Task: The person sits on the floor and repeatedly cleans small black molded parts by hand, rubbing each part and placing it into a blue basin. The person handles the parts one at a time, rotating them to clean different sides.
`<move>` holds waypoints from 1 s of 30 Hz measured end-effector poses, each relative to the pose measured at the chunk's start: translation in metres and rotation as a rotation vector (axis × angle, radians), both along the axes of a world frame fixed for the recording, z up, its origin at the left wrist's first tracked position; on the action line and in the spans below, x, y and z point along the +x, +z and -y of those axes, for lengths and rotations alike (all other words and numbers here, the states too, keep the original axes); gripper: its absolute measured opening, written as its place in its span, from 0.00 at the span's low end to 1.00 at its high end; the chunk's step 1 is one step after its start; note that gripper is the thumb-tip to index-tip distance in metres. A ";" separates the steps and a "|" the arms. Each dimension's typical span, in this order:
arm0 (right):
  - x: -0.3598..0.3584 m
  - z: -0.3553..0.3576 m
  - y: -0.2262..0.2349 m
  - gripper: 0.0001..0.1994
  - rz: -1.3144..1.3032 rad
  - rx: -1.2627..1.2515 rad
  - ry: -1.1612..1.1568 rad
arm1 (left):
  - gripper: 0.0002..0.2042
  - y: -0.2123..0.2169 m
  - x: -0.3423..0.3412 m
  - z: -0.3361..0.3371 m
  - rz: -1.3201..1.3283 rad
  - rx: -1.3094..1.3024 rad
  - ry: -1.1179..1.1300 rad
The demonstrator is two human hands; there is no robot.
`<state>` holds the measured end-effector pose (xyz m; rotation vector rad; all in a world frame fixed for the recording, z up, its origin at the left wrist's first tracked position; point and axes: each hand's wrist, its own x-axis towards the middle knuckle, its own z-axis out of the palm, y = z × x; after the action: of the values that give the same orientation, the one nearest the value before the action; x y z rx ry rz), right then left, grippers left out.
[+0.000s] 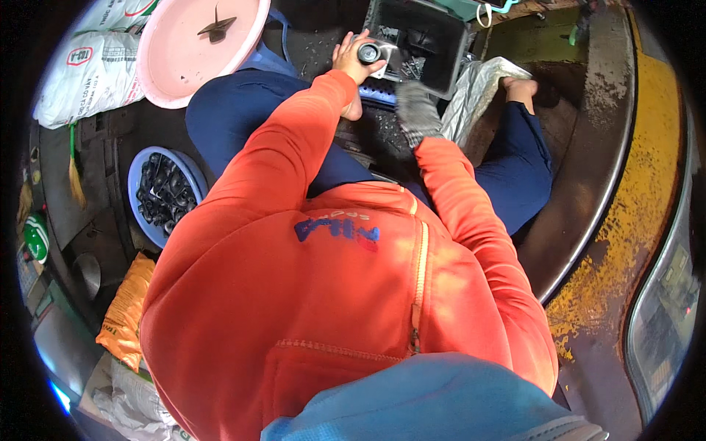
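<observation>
My bare left hand [351,60] is closed around a small round black part with a grey centre [369,53]. Its fingers wrap the far side, close to the near left wall of a black rectangular bin [457,53]. A shiny pale metallic patch shows just right of the part, but I cannot make out what it belongs to. My right hand [417,110], in a grey knit glove, is by the bin's near edge. Its fingers are blurred, so whether they hold anything cannot be seen. Dark pieces lie inside the bin, and a blue perforated edge [379,96] shows below it.
A pink basin [156,51] with a dark piece in it stands at the far left. Below it, a blue tub [196,173] holds several black parts. White sacks [88,81] and an orange bag [126,312] lie left. A worn yellow metal edge [610,242] curves along the right.
</observation>
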<state>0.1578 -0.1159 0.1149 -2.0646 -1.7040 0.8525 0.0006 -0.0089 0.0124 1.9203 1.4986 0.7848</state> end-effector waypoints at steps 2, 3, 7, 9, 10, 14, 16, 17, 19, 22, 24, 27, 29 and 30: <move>0.002 -0.008 -0.006 0.21 0.229 -0.349 0.060 | 0.32 -0.001 0.000 -0.005 0.050 0.005 -0.041; 0.002 -0.009 -0.007 0.25 0.170 -0.281 0.067 | 0.31 -0.001 0.000 -0.007 -0.010 -0.018 -0.020; 0.005 -0.009 -0.002 0.25 0.062 -0.250 0.088 | 0.31 -0.004 -0.003 -0.012 -0.064 -0.053 -0.039; 0.006 -0.001 0.004 0.23 -0.013 -0.151 0.078 | 0.30 -0.006 -0.003 -0.012 -0.027 -0.047 -0.039; 0.005 0.002 0.006 0.23 -0.092 -0.124 0.039 | 0.30 -0.006 -0.003 -0.010 -0.041 -0.065 -0.028; -0.002 0.000 0.006 0.23 -0.049 -0.119 -0.032 | 0.31 -0.004 -0.002 -0.008 0.015 -0.036 -0.011; -0.004 -0.005 0.004 0.24 0.080 -0.230 0.085 | 0.31 -0.003 -0.002 -0.011 0.020 -0.030 -0.023; -0.004 -0.007 0.004 0.24 0.064 -0.204 0.092 | 0.31 -0.002 -0.001 -0.011 -0.028 -0.059 -0.020; -0.004 -0.009 0.005 0.23 -0.004 -0.045 0.132 | 0.30 0.000 -0.002 -0.010 -0.032 -0.106 -0.003; -0.002 -0.006 0.008 0.22 0.054 -0.237 0.135 | 0.30 0.000 -0.002 -0.010 -0.025 -0.071 -0.022; 0.000 -0.006 0.009 0.22 0.133 -0.277 0.185 | 0.29 0.000 -0.002 -0.009 -0.021 -0.059 -0.044; 0.000 -0.004 0.009 0.24 -0.031 -0.141 0.080 | 0.30 0.000 -0.002 -0.009 -0.036 -0.114 -0.018; 0.002 -0.004 0.008 0.24 0.067 -0.204 0.182 | 0.30 -0.001 -0.002 -0.009 -0.014 -0.064 -0.027; 0.003 -0.005 0.007 0.24 0.073 -0.240 0.152 | 0.30 -0.002 -0.002 -0.010 -0.017 -0.043 -0.034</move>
<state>0.1606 -0.1111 0.1218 -2.1617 -1.8987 1.0891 -0.0017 0.0010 0.0106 1.9199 1.4768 0.7171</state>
